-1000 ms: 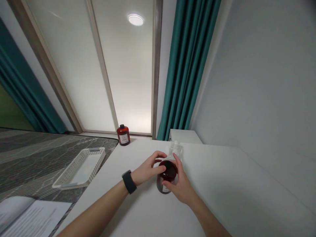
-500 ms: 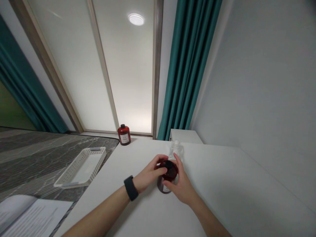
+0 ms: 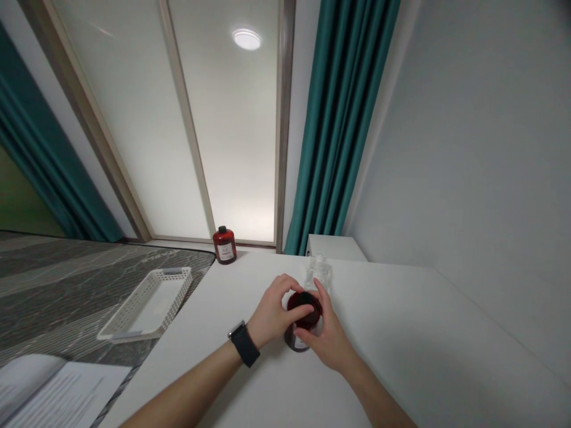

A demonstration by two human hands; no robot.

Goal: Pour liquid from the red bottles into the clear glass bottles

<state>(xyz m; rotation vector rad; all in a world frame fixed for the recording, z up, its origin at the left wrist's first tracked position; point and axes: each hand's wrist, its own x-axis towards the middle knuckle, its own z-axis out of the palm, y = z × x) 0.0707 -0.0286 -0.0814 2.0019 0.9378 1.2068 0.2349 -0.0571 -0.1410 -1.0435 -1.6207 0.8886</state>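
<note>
A dark red bottle [image 3: 307,321] with a pale label stands upright on the white table [image 3: 267,386]. My right hand [image 3: 331,340] is wrapped round the bottle's right side, fingers behind and thumb in front. From the left, my left hand [image 3: 273,312] closes its thumb and fingers on the black bottle cap [image 3: 306,299], which the thumb partly hides. A dark watch is on the left wrist. Just behind the bottle lies a crumpled clear plastic piece [image 3: 318,270], partly covered by the right fingers.
Another red bottle with a black cap [image 3: 225,245] stands at the table's far left corner. Beyond the left edge, lower down, are a white perforated basket [image 3: 109,333] and an open book [image 3: 66,395]. A white box-shaped cabinet [image 3: 336,246] adjoins the far edge.
My left hand has turned about the cap: its knuckles are raised and its thumb reaches farther right across the top. The right hand and the bottle stay in place.
</note>
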